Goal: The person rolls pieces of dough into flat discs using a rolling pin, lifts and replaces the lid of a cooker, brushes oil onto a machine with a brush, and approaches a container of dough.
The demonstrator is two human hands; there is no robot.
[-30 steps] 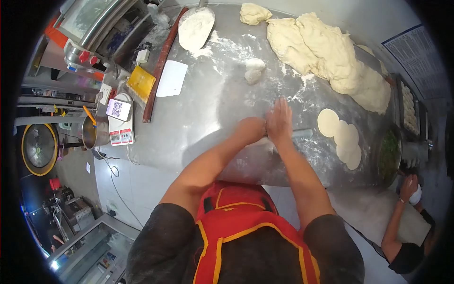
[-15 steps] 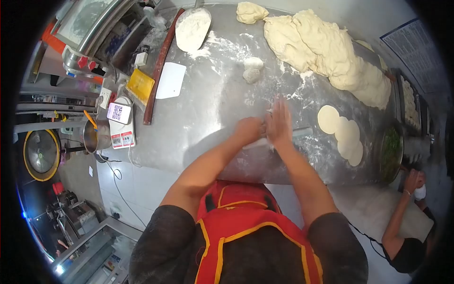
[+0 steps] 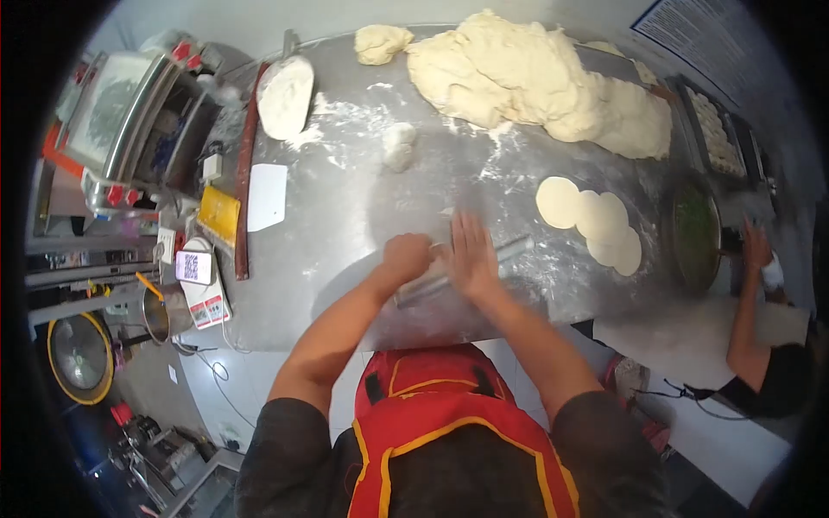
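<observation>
On the metal worktop, my left hand point(image 3: 408, 259) is closed with its fingers bent at the edge of a small pale dough piece point(image 3: 437, 266), mostly covered by the hands. My right hand point(image 3: 471, 257) lies flat, fingers stretched out, with the palm over a thin grey rolling pin point(image 3: 516, 248). The pin slants under that hand, one end showing to the right and the other below my left hand. Small floured dough lumps point(image 3: 399, 147) rest beyond my hands. Overlapping round dough sheets point(image 3: 602, 226) lie to the right.
A large dough mass point(image 3: 518, 73) and a smaller lump point(image 3: 382, 43) sit at the back. A flour scoop point(image 3: 286, 97), long brown stick point(image 3: 247, 177), white card point(image 3: 267, 197) and scale point(image 3: 210, 306) are left. At right are a pan of greens point(image 3: 696, 226) and another person's arm point(image 3: 749, 311).
The camera view has shifted, so the worktop things appear farther left. My right hand and the rolling pin have moved slightly; the pin now slants more. My left hand stays closed.
</observation>
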